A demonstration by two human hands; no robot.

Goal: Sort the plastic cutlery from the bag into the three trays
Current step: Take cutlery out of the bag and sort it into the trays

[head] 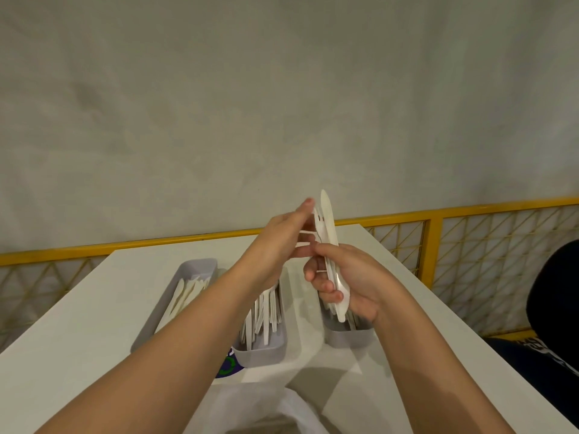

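Right hand: the right hand [347, 286] is gripping a mixed bundle of white plastic cutlery [330, 242] upright — a knife blade is sticking out above the fist, a serrated tip below it.
Left hand: the left hand [282, 242] is pinching a white plastic fork [308, 234] at the bundle's left side, fingers closed on it; judged to be drawing it free.
Left tray: the long grey plastic tray [200, 265] below and left of the left hand is holding several white pieces, kind unclear.
Middle tray: the grey tray [266, 350] under the left wrist is looking well filled with white handles.
Right tray: the grey tray [347, 336] directly beneath the right hand is mostly hidden; contents cannot be told.
Bag: the thin white plastic bag [282, 408] is lying between the forearms, nearest the body; what is remaining inside is not visible.
Progress: sorting appears well under way — trays already stocked, the held bundle not yet distributed, possibly more in the bag.
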